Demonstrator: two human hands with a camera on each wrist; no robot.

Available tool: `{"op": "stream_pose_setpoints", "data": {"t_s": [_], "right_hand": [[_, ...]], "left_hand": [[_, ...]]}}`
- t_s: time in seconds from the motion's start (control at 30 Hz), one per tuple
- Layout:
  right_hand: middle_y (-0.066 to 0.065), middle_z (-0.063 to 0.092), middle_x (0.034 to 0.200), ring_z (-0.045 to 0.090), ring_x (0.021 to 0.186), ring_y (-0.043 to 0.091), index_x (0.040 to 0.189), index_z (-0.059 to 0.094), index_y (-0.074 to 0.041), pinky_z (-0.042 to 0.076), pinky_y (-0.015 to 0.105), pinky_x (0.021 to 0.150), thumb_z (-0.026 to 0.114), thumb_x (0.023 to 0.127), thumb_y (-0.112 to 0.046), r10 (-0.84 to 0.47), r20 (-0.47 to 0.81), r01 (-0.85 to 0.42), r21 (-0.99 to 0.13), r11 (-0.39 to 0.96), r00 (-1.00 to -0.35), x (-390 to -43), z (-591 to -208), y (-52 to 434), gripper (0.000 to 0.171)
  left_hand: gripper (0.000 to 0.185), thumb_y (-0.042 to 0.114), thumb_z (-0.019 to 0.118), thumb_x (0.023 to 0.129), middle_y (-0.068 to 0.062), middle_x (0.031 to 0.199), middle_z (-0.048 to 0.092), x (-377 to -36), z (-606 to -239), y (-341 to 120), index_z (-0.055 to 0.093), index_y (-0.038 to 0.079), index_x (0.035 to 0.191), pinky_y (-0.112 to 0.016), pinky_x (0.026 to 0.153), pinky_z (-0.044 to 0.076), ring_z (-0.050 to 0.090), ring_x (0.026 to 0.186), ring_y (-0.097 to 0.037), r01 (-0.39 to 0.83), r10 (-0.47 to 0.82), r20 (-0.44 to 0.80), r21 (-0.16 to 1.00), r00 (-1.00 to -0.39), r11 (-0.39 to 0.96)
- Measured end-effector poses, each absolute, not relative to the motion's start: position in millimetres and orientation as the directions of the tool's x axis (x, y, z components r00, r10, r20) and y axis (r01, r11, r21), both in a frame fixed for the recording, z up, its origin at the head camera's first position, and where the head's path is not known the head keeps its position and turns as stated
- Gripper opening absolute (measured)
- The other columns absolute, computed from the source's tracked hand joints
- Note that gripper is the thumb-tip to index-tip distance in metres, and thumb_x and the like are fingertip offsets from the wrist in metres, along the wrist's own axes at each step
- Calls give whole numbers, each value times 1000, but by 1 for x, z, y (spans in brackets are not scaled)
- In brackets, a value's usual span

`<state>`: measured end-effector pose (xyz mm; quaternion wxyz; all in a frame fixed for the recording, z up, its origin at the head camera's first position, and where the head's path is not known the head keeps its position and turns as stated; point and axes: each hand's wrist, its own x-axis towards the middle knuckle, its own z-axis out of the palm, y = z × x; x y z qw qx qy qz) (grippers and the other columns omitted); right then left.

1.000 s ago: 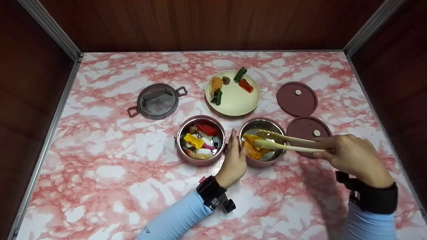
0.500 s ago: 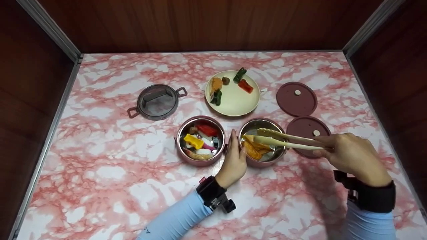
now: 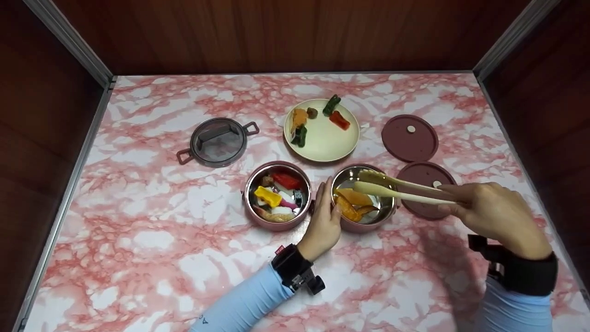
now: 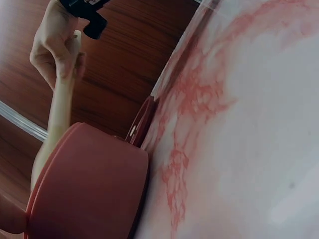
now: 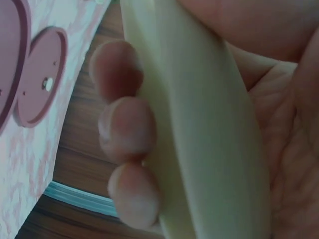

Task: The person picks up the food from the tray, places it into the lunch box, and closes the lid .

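My right hand (image 3: 491, 214) grips a pair of cream tongs (image 3: 405, 193), fingers curled round the handles in the right wrist view (image 5: 199, 119). The tong tips stand apart over the right pink pot (image 3: 357, 226), with nothing seen between them. Inside that steel-lined pot lie several orange-yellow food pieces (image 3: 354, 197). With fairly straight fingers, my left hand (image 3: 322, 226) rests against that pot's left side; only a fingertip shows at the edge of the left wrist view. The left pink pot (image 3: 279, 226) holds mixed pieces, among them a yellow one (image 3: 267, 197) and a red one (image 3: 286, 180).
Behind the pots is a cream plate (image 3: 329, 145) with several food pieces near its rim. A grey see-through lid (image 3: 219, 150) with two handles lies at the left. Two maroon round lids, one farther back (image 3: 403, 143) and one nearer (image 3: 421, 207), lie at the right.
The tongs have let go of an orange-yellow piece, which now lies in the right pot. They have lifted slightly and opened a little wider. My left hand stays put.
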<state>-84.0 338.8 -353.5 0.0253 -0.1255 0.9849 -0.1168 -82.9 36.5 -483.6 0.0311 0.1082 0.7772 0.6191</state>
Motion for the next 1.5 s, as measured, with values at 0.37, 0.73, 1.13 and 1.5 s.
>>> {"op": "stream_pose_setpoints", "data": {"t_s": [0.37,0.73,1.13,1.5], "right_hand": [[8,70,75,53,62,26,120,74,-16,36,40,50,78,86,-32,-168,191,-219,-291,931,-967,-93,-355,336,38],[18,72,99,60,78,32,125,71,-12,41,50,64,71,90,-42,-78,74,-101,-391,915,-994,-140,-350,299,46],[10,71,109,59,90,28,121,74,-17,43,44,77,67,91,-47,-140,-84,-86,-460,884,-987,-217,-364,253,43],[4,66,78,53,66,21,113,74,-9,39,31,54,63,94,-47,-84,-294,55,-434,899,-952,-247,-360,212,43]], "left_hand": [[74,7,57,93,-24,162,1,-84,-490,38,23,18,158,-61,113,18,13,146,-43,72,213,25,973,-977,218],[109,41,82,80,-22,163,-3,-84,-493,37,9,24,160,-61,110,26,14,144,-47,72,255,-5,954,-967,291],[111,47,77,82,-24,162,-7,-81,-492,38,3,22,161,-63,110,22,7,145,-48,92,252,3,935,-968,342],[109,46,76,83,-26,161,-4,-81,-493,39,5,19,160,-62,111,22,7,145,-48,117,243,28,925,-970,360]]}}
